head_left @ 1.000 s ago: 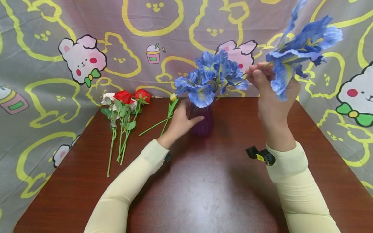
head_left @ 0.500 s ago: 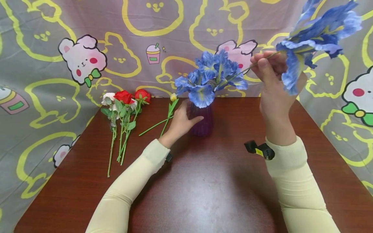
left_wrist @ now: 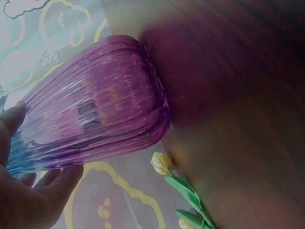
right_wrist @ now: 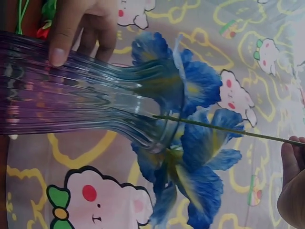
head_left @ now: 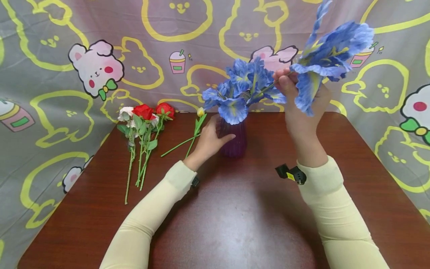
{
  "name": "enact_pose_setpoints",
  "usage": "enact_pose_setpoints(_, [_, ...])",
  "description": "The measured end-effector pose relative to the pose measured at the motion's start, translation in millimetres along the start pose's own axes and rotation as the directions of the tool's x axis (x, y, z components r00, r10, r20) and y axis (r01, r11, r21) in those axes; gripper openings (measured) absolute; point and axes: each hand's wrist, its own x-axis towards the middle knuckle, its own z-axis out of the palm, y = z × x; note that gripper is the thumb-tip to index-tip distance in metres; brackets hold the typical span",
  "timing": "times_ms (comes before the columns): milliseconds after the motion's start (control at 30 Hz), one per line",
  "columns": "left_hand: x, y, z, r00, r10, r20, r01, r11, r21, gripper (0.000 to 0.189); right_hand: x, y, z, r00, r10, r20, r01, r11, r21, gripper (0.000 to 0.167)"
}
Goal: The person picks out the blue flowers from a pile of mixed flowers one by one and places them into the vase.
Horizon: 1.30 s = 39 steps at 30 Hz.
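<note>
My left hand (head_left: 207, 141) holds a ribbed glass vase (head_left: 235, 142), which stands upright on the table and shades from purple at the base to blue at the top. Thumb and fingers lie on opposite sides of the vase (left_wrist: 105, 100) in the left wrist view. Blue artificial irises (head_left: 233, 111) spread above its mouth. Up to the right, my right hand (head_left: 304, 112) pinches another blue iris (head_left: 327, 56) by its thin green stem. In the right wrist view that stem (right_wrist: 224, 129) slants toward the vase, its lower end overlapping the glass mouth.
Left of the vase, yellow tulips (head_left: 201, 112) lie on the brown table (head_left: 228, 224). Farther left are red roses (head_left: 143, 111) and white flowers (head_left: 125, 113) with long stems. A patterned cloth (head_left: 134, 22) hangs behind and along the sides.
My right hand first rose to the right with the iris, then came back left and slightly down, closer to the vase. My left hand stays on the vase.
</note>
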Motion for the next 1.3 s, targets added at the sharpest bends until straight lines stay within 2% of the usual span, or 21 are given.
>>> enact_pose_setpoints(167, [-0.5, -0.3, 0.2, 1.0, -0.007, 0.001, 0.007, 1.0, -0.006, 0.076, -3.4, 8.3, 2.2, 0.999, -0.016, 0.028, 0.017, 1.0, -0.019, 0.013])
enact_pose_setpoints(233, [-0.8, -0.1, 0.1, 1.0, -0.007, 0.003, 0.007, 1.0, -0.005, 0.076, -5.3, 12.6, 2.8, 0.999, 0.001, 0.036, -0.001, 1.0, -0.015, 0.013])
enact_pose_setpoints(300, [-1.0, 0.2, -0.1, 1.0, -0.007, 0.004, 0.007, 1.0, -0.001, 0.075, -7.2, 17.1, 3.1, 0.999, -0.001, 0.048, 0.006, 0.995, -0.096, 0.014])
enact_pose_setpoints(333, [-1.1, 0.4, -0.3, 1.0, -0.007, 0.005, 0.007, 1.0, 0.0, 0.075, -8.4, 19.2, 3.0, 0.999, -0.003, 0.049, 0.011, 0.985, -0.172, 0.01])
enact_pose_setpoints(400, [-1.3, 0.7, -0.6, 1.0, -0.011, 0.007, 0.011, 1.0, 0.0, 0.075, -10.8, 22.5, 3.1, 0.998, -0.004, 0.06, 0.023, 0.946, -0.325, 0.005])
enact_pose_setpoints(467, [-1.4, 0.9, -0.9, 1.0, -0.015, 0.008, 0.015, 1.0, 0.001, 0.075, -12.7, 25.7, 3.8, 0.999, -0.001, 0.054, 0.026, 0.888, -0.458, 0.016])
enact_pose_setpoints(500, [-1.6, 1.0, -1.0, 1.0, -0.016, 0.009, 0.016, 1.0, 0.003, 0.075, -13.9, 26.7, 4.3, 0.999, 0.018, 0.041, 0.004, 0.87, -0.492, 0.022])
enact_pose_setpoints(567, [-1.4, 0.9, -1.2, 1.0, -0.017, 0.01, 0.017, 1.0, 0.008, 0.074, -16.4, 28.6, 5.1, 0.998, 0.063, 0.019, -0.046, 0.868, -0.494, 0.024])
enact_pose_setpoints(667, [-1.2, 0.6, -1.3, 1.0, -0.015, 0.011, 0.015, 1.0, 0.013, 0.074, -20.5, 31.9, 5.7, 0.992, 0.13, -0.009, -0.12, 0.883, -0.453, 0.023])
enact_pose_setpoints(767, [-1.0, 0.3, -1.2, 1.0, -0.013, 0.012, 0.013, 1.0, 0.01, 0.074, -24.2, 36.2, 4.6, 0.989, 0.145, 0.007, -0.128, 0.893, -0.431, 0.029])
enact_pose_setpoints(867, [-0.8, 0.1, -1.1, 1.0, -0.011, 0.012, 0.011, 1.0, 0.004, 0.074, -26.5, 41.8, 3.1, 0.99, 0.139, 0.038, -0.112, 0.907, -0.406, 0.026])
enact_pose_setpoints(933, [-0.8, 0.0, -1.0, 1.0, -0.01, 0.012, 0.01, 1.0, 0.004, 0.074, -28.3, 44.8, 2.0, 0.99, 0.131, 0.05, -0.098, 0.902, -0.419, 0.023])
enact_pose_setpoints(1100, [-0.9, 0.4, -0.8, 1.0, -0.007, 0.01, 0.007, 1.0, 0.001, 0.073, -32.3, 50.0, 0.5, 0.992, 0.11, 0.064, -0.067, 0.878, -0.474, 0.018])
enact_pose_setpoints(1200, [-1.0, 0.1, -0.6, 1.0, -0.003, 0.007, 0.003, 1.0, 0.001, 0.073, -34.2, 53.5, -1.2, 0.991, 0.11, 0.081, -0.054, 0.858, -0.51, 0.022])
enact_pose_setpoints(1267, [-1.1, -0.2, -0.3, 1.0, -0.004, 0.008, 0.004, 1.0, -0.003, 0.073, -35.5, 56.3, -3.5, 0.989, 0.118, 0.089, -0.05, 0.835, -0.548, 0.026])
enact_pose_setpoints(1300, [-1.2, -0.4, -0.2, 1.0, -0.005, 0.008, 0.005, 1.0, -0.004, 0.073, -36.0, 57.5, -4.9, 0.988, 0.121, 0.1, -0.041, 0.812, -0.582, 0.028])
